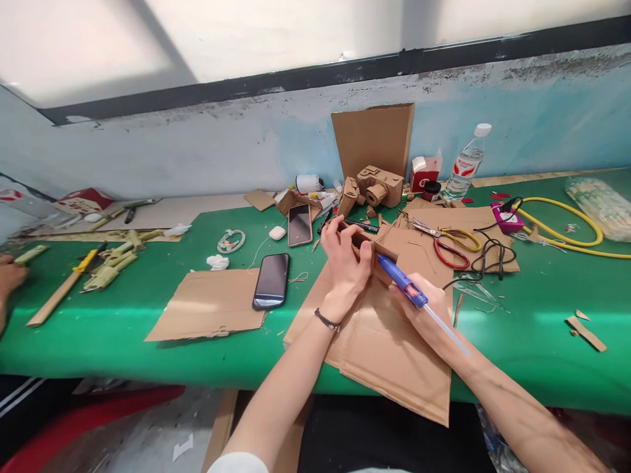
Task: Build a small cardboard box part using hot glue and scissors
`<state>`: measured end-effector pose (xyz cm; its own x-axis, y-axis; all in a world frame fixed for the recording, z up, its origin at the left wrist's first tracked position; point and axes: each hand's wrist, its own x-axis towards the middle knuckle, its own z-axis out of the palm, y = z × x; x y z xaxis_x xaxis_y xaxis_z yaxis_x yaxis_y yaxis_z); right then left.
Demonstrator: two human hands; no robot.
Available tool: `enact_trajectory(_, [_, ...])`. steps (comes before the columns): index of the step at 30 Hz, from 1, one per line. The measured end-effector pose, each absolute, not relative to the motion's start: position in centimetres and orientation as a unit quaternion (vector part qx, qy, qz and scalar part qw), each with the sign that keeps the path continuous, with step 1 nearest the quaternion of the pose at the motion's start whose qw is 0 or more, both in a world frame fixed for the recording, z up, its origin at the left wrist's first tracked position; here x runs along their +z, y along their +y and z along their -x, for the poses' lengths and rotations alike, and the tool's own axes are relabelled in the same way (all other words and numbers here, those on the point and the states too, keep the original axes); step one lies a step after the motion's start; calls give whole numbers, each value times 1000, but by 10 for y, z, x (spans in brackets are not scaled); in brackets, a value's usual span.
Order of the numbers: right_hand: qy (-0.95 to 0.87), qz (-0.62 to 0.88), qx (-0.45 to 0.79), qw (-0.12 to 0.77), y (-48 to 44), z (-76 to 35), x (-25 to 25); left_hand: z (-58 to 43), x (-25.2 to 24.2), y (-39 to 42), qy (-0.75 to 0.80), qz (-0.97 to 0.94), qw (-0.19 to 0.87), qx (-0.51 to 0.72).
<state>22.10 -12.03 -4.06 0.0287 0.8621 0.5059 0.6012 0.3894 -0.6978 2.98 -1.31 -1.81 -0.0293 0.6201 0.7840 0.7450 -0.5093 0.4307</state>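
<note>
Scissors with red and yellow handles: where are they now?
Head view, right of centre: the scissors lie on a brown cardboard sheet, just beyond the right hand holding a blue glue gun, beside a black cable.

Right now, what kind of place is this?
Probably a craft workbench: brown cardboard sheets on a green table, a cardboard model camera, and a blue glue gun in the right hand.

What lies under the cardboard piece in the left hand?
Flat cardboard sheets, spread on the green table. The left hand, holding the piece, and the right hand with its glue gun cover part of them; anything beneath the sheets is hidden.
</note>
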Motion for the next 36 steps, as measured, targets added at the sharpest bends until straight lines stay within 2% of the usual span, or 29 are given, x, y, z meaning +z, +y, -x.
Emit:
enact_trajectory(27, [-673, 545, 123, 485, -121, -220, -44, -29, -18, -15, -492, 698, 33, -519])
enact_trajectory(36, [-670, 568, 84, 469, -122, -218, -42, -29, -21, -13, -487, 692, 35, -531])
